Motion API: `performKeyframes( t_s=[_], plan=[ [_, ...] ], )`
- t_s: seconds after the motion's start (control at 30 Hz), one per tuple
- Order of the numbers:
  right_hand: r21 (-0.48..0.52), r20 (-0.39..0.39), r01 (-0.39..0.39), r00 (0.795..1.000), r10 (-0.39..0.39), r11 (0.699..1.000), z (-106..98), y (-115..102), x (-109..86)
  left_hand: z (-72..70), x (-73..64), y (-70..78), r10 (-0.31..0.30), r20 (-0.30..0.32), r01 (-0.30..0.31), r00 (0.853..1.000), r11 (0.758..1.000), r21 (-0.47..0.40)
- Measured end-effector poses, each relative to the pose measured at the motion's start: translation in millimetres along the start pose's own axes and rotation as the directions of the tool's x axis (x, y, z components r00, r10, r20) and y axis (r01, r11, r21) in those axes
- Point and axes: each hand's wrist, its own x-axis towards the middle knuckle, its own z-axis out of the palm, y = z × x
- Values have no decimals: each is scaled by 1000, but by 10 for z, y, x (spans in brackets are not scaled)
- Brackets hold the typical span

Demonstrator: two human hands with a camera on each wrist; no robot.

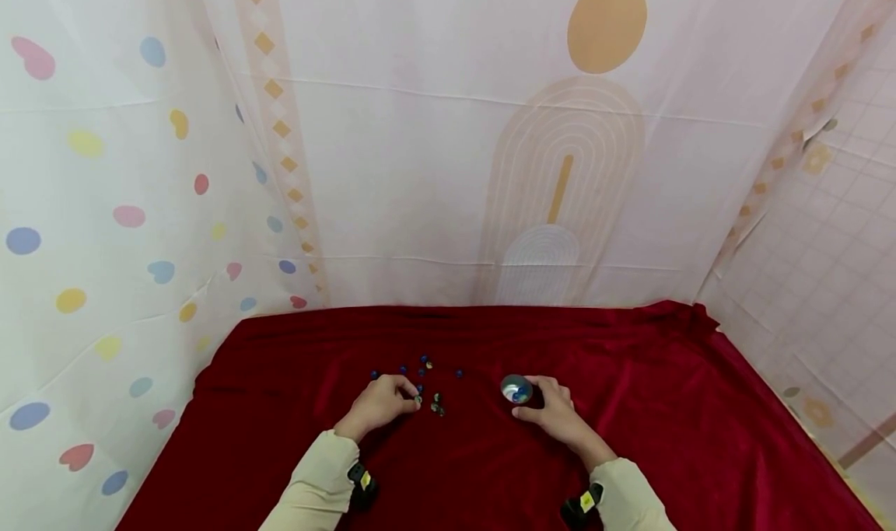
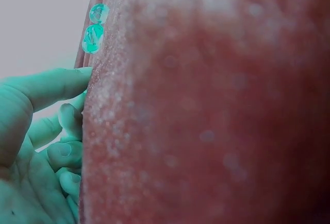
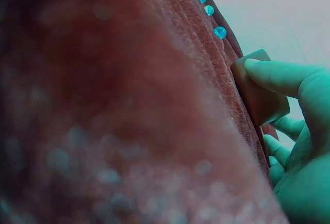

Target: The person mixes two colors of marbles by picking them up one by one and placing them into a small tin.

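Toward the left of the red cloth, my left hand (image 1: 381, 401) has its thumb and forefinger tips at a small glass marble (image 1: 418, 399), pinching it. In the left wrist view its other fingers curl inward, and two clear marbles (image 2: 94, 38) lie just beyond the thumb. My right hand (image 1: 556, 414) grips a small round cup (image 1: 509, 381) from its right side, thumb in front and fingers behind. The cup has a shiny inside with blue marbles (image 1: 519, 393) in it. Its tapered outer wall (image 3: 263, 92) shows in the right wrist view.
Several loose marbles (image 1: 436, 406) lie near the left hand, some greenish and some dark blue. One blue marble (image 1: 459, 373) sits apart, between the hands. The wrinkled red cloth (image 1: 483, 469) covers the table, with patterned curtains (image 1: 420, 204) behind and at both sides.
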Motion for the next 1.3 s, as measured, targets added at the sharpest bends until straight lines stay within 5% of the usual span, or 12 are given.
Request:
performKeyframes(
  t_s=[0.47, 1.3],
  plan=[
    [-3, -2, 2, 1000, -2, 1000, -9, 2, -1, 9, 2, 35, 51, 8, -51, 999, 997, -54],
    [-15, 4, 3, 1000, -3, 1000, -6, -22, -23, 131, 136, 357, 149, 50, -143, 988, 985, -96]
  ],
)
